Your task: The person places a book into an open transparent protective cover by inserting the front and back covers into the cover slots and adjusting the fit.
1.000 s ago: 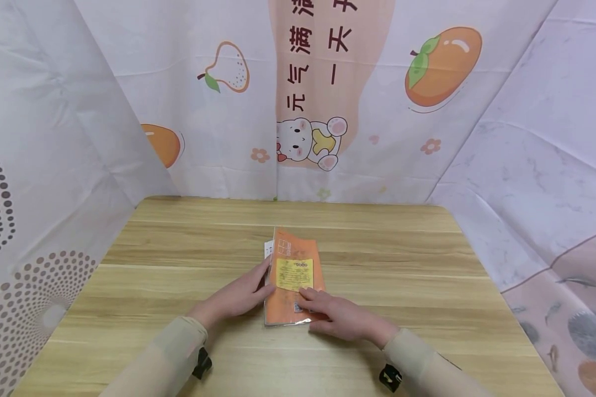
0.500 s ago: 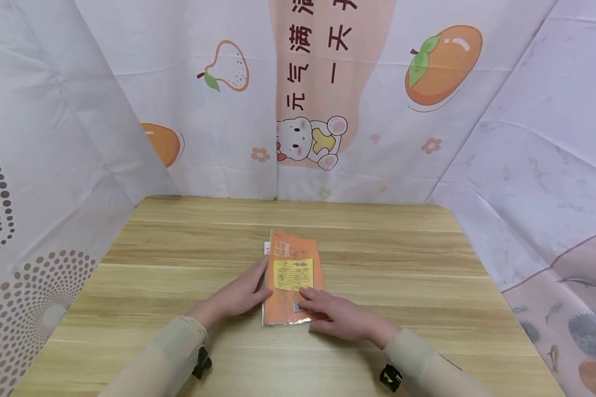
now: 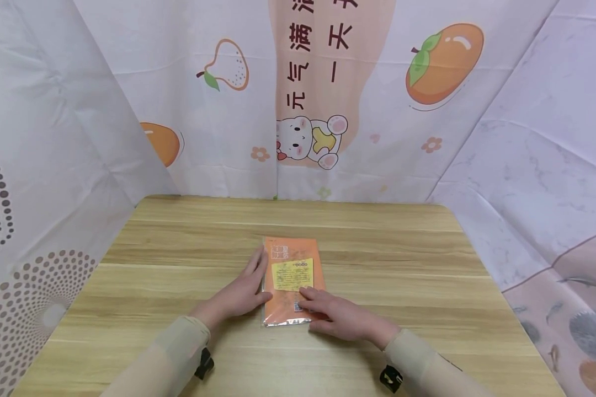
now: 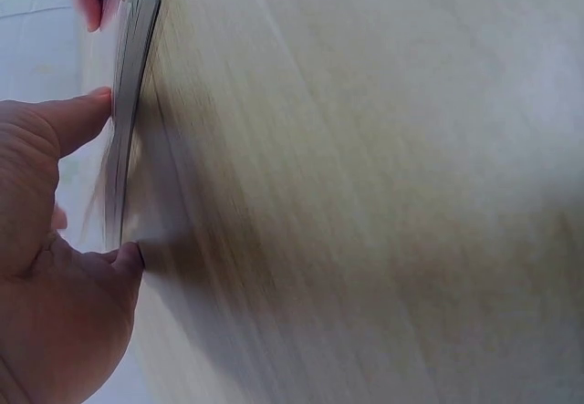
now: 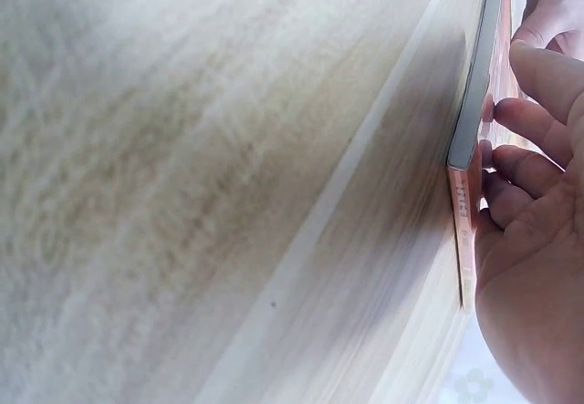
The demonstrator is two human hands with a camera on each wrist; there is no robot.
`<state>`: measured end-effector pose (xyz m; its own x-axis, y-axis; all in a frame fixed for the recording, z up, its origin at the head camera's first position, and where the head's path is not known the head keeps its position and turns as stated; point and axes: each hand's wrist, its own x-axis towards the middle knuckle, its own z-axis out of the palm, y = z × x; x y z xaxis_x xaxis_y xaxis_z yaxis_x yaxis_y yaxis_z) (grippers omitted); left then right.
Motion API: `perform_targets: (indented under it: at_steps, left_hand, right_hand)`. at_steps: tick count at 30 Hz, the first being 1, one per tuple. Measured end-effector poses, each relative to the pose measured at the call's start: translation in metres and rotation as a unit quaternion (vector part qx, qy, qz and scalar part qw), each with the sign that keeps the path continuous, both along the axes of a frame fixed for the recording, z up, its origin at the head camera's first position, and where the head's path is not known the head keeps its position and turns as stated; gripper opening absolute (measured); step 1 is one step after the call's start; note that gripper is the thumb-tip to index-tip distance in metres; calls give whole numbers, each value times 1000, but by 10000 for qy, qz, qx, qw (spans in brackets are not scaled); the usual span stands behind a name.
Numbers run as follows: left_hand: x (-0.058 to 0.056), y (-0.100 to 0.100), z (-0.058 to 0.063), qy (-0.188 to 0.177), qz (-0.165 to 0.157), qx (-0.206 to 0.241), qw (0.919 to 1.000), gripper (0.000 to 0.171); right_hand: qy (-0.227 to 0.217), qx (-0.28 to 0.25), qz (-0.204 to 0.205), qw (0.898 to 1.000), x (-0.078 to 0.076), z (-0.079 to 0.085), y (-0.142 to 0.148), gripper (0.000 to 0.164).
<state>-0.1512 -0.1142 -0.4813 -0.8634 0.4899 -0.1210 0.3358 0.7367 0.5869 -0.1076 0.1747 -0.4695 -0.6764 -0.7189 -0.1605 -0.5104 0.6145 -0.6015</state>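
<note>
An orange-covered book [image 3: 290,253] with a yellow label lies closed on the wooden table. Along its left edge rests my left hand [image 3: 242,289], fingers extended and thumb on the cover. In the left wrist view the thumb touches the book's page edges [image 4: 130,85], and another fingertip sits at the far corner close to the table. My right hand [image 3: 345,314] lies over the cover's lower right part, fingers lightly bent. The right wrist view shows the book's spine [image 5: 463,212] beside the right hand [image 5: 538,240], its fingertips on the cover.
The wooden table [image 3: 402,264] spreads out around the book. Printed cloths hang behind it [image 3: 377,138] and at both sides. A dark wrist camera [image 3: 390,378] sits under the right sleeve, another under the left one.
The book's cover has come down flat on its left side, and the white page corner there is now covered. My left fingers have shifted slightly up along the left edge. My right hand stays put.
</note>
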Motion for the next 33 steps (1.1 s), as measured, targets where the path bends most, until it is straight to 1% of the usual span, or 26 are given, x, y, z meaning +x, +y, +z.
perform_targets:
  at_steps: [4,9,13,15,21,25,27,29,33]
  left_hand:
    - [1,-1,1,131,-184,-189,9996,83]
    - [2,-1,2,65,-322,-470,9984,72]
    - [2,0,3,-7,-366,-609,9975,70]
    - [1,0,3,-25,-380,-656,9971,70]
    - [-1,-1,5,-124,-385,-678,9969,74]
    - [-1,-2,5,-173,-422,-678,9967,78]
    - [-1,-3,5,-173,-443,-675,9966,79]
    - [-1,-3,4,-162,-445,-645,9968,79]
    - [-1,-2,5,-129,-407,-639,9970,80]
  right_hand:
    - [58,-10,19,10000,0,1,0,54]
    - [220,-18,81,9997,0,1,0,53]
    - [327,12,58,9994,0,1,0,50]
    - [455,-2,28,9990,-1,0,-1,48]
    - [669,-20,-220,9975,-2,1,-3,43]
    - [882,140,-524,9946,-2,-1,-4,43]
    - [1031,222,-745,9916,-2,-2,-3,47]
    - [1138,361,-1059,9872,-2,-4,-1,55]
    - [1017,595,-1796,9767,-3,-7,4,73]
